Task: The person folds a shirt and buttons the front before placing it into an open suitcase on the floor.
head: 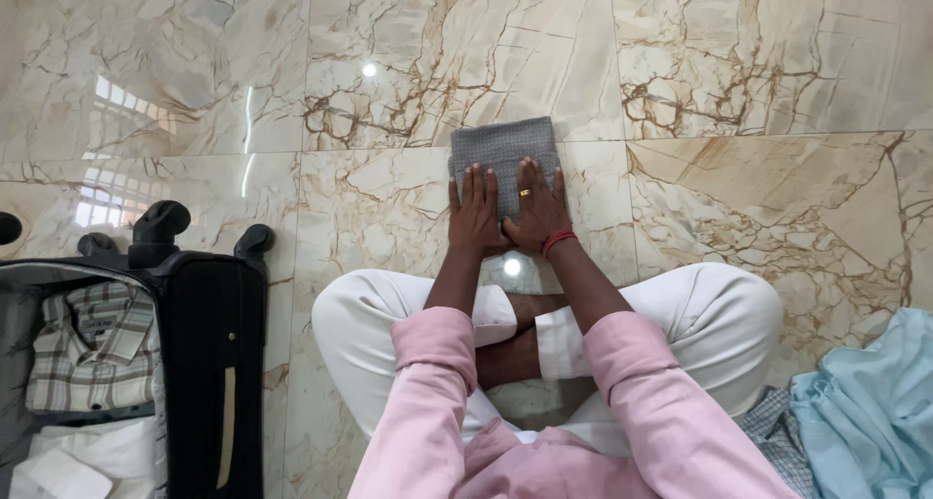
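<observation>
A folded grey patterned garment (502, 147) lies flat on the marble floor in front of my crossed legs. My left hand (474, 212) rests palm down on its near left part, fingers together and stretched out. My right hand (536, 207), with a ring and a red thread at the wrist, presses flat on the near right part beside it. Both hands cover the garment's near edge. Neither hand grips anything.
An open black wheeled suitcase (209, 363) lies at the left with a folded plaid shirt (94, 348) and a white garment (87, 460) inside. A light blue garment (870, 412) and a checked cloth (777, 436) are heaped at the right.
</observation>
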